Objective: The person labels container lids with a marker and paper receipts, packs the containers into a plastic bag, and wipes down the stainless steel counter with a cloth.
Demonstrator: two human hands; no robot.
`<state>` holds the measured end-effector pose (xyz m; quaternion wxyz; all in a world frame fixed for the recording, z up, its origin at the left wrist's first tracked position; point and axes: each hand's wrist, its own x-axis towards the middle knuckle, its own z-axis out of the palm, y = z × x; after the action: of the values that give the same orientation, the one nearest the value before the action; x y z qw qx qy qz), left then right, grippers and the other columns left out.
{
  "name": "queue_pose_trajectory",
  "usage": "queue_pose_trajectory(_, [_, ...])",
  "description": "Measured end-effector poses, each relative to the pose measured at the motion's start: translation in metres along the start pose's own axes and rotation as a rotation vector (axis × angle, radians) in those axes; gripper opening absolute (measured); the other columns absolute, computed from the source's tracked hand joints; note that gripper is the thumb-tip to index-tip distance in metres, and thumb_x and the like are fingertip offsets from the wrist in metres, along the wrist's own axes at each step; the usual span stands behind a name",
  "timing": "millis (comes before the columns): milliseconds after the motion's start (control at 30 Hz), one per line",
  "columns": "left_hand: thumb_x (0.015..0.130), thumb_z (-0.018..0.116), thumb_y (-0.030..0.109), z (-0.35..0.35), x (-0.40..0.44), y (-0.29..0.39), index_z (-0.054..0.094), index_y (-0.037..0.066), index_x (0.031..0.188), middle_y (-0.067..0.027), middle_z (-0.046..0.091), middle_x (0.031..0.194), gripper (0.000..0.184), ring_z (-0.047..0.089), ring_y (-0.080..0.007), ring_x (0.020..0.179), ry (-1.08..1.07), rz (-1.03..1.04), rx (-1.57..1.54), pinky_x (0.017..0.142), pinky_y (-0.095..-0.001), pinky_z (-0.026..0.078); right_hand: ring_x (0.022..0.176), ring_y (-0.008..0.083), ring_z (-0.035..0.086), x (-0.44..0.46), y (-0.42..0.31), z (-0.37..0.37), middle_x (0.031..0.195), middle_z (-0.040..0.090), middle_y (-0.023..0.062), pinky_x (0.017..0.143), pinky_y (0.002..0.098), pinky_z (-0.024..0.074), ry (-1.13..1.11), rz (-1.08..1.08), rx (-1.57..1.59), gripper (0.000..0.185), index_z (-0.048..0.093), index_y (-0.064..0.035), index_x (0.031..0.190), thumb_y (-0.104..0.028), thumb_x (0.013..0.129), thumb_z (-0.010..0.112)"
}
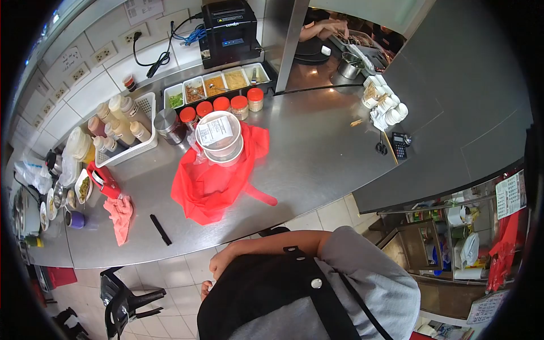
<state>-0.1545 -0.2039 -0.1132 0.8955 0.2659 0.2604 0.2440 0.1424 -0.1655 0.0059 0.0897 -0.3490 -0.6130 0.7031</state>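
Observation:
My right hand [221, 264] is held in front of my black apron, its fingers curled closed. What it may hold is hidden; a small white bit shows just below it. Of my left hand [205, 289] only some fingertips show at the apron's edge, the rest hidden. Beyond the hands, on the steel counter [306, 170], lies a red cloth bag [209, 195], spread open. Two stacked round tubs [220, 136] with a printed paper label on top stand on it. A black marker-like stick [160, 229] lies left of the bag, near the counter edge.
A white basket [127, 150] of sauce bottles, red-lidded jars [239, 106], topping trays [215, 86] and a black printer [229, 28] line the wall. A pink rag [119, 218] lies left; cups [391, 110] and a calculator [399, 148] right. A black chair [122, 300] stands below. Another person's hand [334, 27] shows through the opening.

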Motion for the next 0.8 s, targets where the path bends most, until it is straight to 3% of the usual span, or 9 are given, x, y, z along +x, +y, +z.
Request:
queue_pose_trajectory(167, [0.087, 0.069, 0.002, 0.028, 0.006, 0.021, 0.044, 0.005, 0.11, -0.0107, 0.066, 0.082, 0.033, 0.062, -0.0138, 0.064, 0.13, -0.064, 0.156, 0.059, -0.0245, 0.05, 0.074, 0.0211, 0.063, -0.006, -0.007, -0.011, 0.078, 0.067, 0.0134, 0.066, 0.0368, 0.0481, 0.038, -0.014, -0.039, 0.036, 0.068, 0.0019, 0.087, -0.033, 0.079, 0.06])
queue_pose_trajectory(267, [0.089, 0.068, 0.003, 0.038, 0.011, 0.031, 0.05, 0.003, 0.103, -0.0054, 0.063, 0.078, 0.023, 0.06, -0.0123, 0.063, 0.328, -0.139, 0.483, 0.059, -0.0254, 0.049, 0.078, 0.0214, 0.064, -0.001, -0.007, -0.017, 0.081, 0.068, 0.0138, 0.068, 0.0363, 0.0488, 0.009, -0.061, -0.049, 0.044, 0.07, 0.0009, 0.09, -0.042, 0.082, 0.063])
queue_pose_trajectory(333, [0.089, 0.066, 0.004, -0.026, 0.006, 0.009, 0.056, 0.002, 0.093, -0.0036, 0.065, 0.08, 0.011, 0.061, -0.0113, 0.066, 0.299, -0.085, 1.049, 0.062, -0.0259, 0.049, 0.081, 0.0196, 0.064, -0.007, -0.026, -0.023, 0.084, 0.069, 0.0131, 0.069, 0.0357, 0.0492, -0.097, 0.045, -0.185, 0.053, 0.071, -0.0002, 0.091, -0.052, 0.085, 0.065])
queue_pose_trajectory(367, [0.089, 0.065, 0.004, -0.103, 0.011, -0.028, 0.058, 0.001, 0.091, -0.0035, 0.066, 0.081, 0.008, 0.061, -0.0113, 0.068, 0.17, -0.021, 0.824, 0.063, -0.0261, 0.049, 0.081, 0.0196, 0.064, -0.007, -0.029, -0.024, 0.084, 0.069, 0.0131, 0.069, 0.0357, 0.0492, -0.094, 0.048, -0.186, 0.053, 0.071, -0.0002, 0.091, -0.052, 0.085, 0.065])
queue_pose_trajectory(433, [0.089, 0.065, 0.004, -0.111, 0.019, -0.032, 0.062, -0.001, 0.087, -0.0034, 0.068, 0.083, 0.006, 0.062, -0.0114, 0.07, -0.098, 0.008, 0.319, 0.065, -0.0265, 0.05, 0.08, 0.018, 0.064, -0.006, -0.03, -0.024, 0.083, 0.069, 0.0121, 0.069, 0.0359, 0.0489, -0.153, -0.086, -0.134, 0.057, 0.07, -0.0001, 0.092, -0.057, 0.086, 0.066])
queue_pose_trajectory(500, [0.087, 0.066, 0.003, -0.106, 0.011, -0.028, 0.065, -0.002, 0.088, -0.0045, 0.069, 0.084, 0.005, 0.062, -0.0115, 0.071, 0.062, -0.067, 0.31, 0.065, -0.0261, 0.05, 0.079, 0.0172, 0.064, 0.001, -0.022, -0.025, 0.083, 0.07, 0.0116, 0.068, 0.0359, 0.0488, -0.15, -0.096, -0.127, 0.053, 0.071, -0.0005, 0.093, -0.053, 0.087, 0.066])
queue_pose_trajectory(567, [0.087, 0.067, 0.003, 0.018, 0.012, 0.031, 0.066, -0.003, 0.089, -0.005, 0.069, 0.085, 0.006, 0.063, -0.0116, 0.071, 0.137, -0.107, 0.301, 0.065, -0.026, 0.05, 0.079, 0.0164, 0.063, 0.015, -0.008, -0.023, 0.083, 0.07, 0.0111, 0.068, 0.0359, 0.0487, -0.157, -0.115, -0.113, 0.048, 0.071, -0.0009, 0.093, -0.048, 0.088, 0.067])
queue_pose_trajectory(633, [0.086, 0.068, 0.003, 0.033, 0.011, 0.039, 0.068, -0.004, 0.09, -0.005, 0.069, 0.084, 0.009, 0.062, -0.0111, 0.07, 0.331, -0.249, 0.44, 0.064, -0.0256, 0.05, 0.078, 0.0174, 0.063, 0.024, 0.0, -0.02, 0.083, 0.07, 0.0101, 0.068, 0.037, 0.0483, -0.169, -0.146, -0.149, 0.041, 0.072, -0.0038, 0.095, -0.044, 0.088, 0.066])
queue_pose_trajectory(800, [0.088, 0.065, 0.005, 0.047, 0.014, 0.053, 0.067, -0.002, 0.088, -0.0045, 0.069, 0.086, 0.008, 0.063, -0.0125, 0.075, 0.287, -0.271, 0.633, 0.068, -0.0266, 0.05, 0.08, 0.0202, 0.064, 0.022, -0.002, -0.02, 0.084, 0.07, 0.0103, 0.071, 0.0391, 0.0478, -0.145, -0.153, -0.2, 0.034, 0.072, -0.0073, 0.096, -0.039, 0.087, 0.066])
